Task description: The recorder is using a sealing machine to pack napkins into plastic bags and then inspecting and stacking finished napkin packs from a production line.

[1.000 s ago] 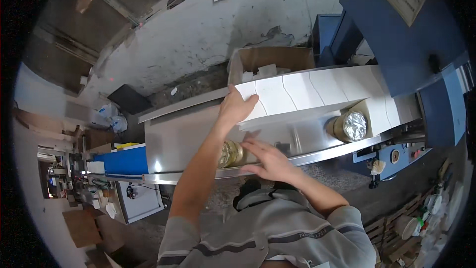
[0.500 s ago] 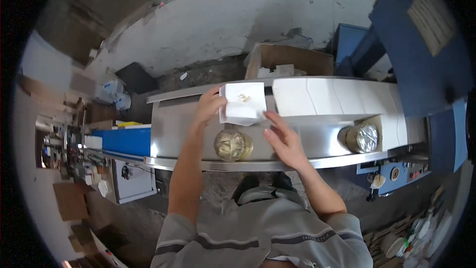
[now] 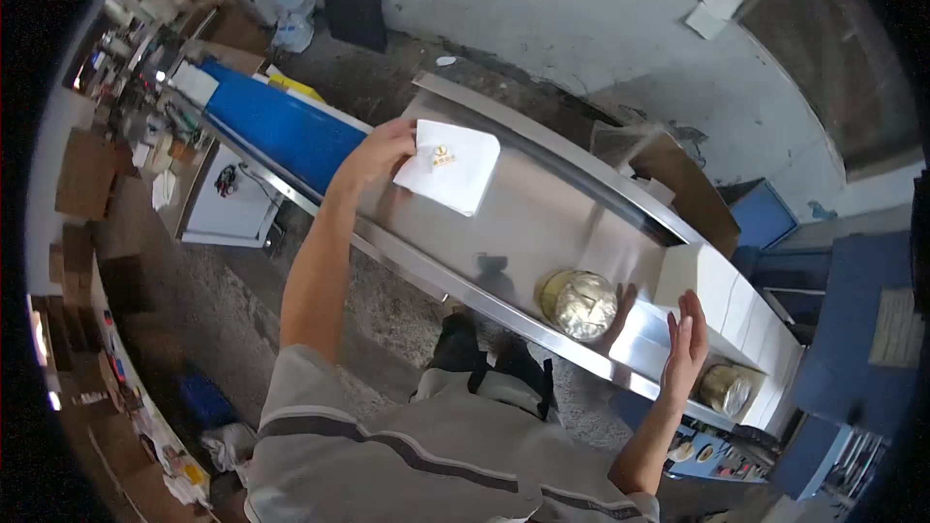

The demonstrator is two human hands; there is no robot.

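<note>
My left hand [image 3: 386,149] pinches the left edge of a square white folded-paper piece, like a napkin stack [image 3: 451,174], with a small gold print on its top face. The piece is over the left part of the metal worktop [image 3: 552,213], near the blue belt. My right hand [image 3: 686,339] is raised at the right of the worktop, fingers stretched upward and holding nothing. Between the hands, near the front edge, stands a round jar-like thing [image 3: 584,305] with a shiny, crinkled top. A similar round shiny thing [image 3: 725,389] sits beyond my right hand.
A row of white paper stacks [image 3: 736,300] lines the right end. The blue belt [image 3: 281,126] adjoins the worktop's left end. A cardboard box [image 3: 693,189] stands behind it, and blue machinery [image 3: 862,291] rises at the far right.
The view has swung left. My left hand has carried the white piece leftward toward the blue belt. My right hand has come away from the piece, over to the right.
</note>
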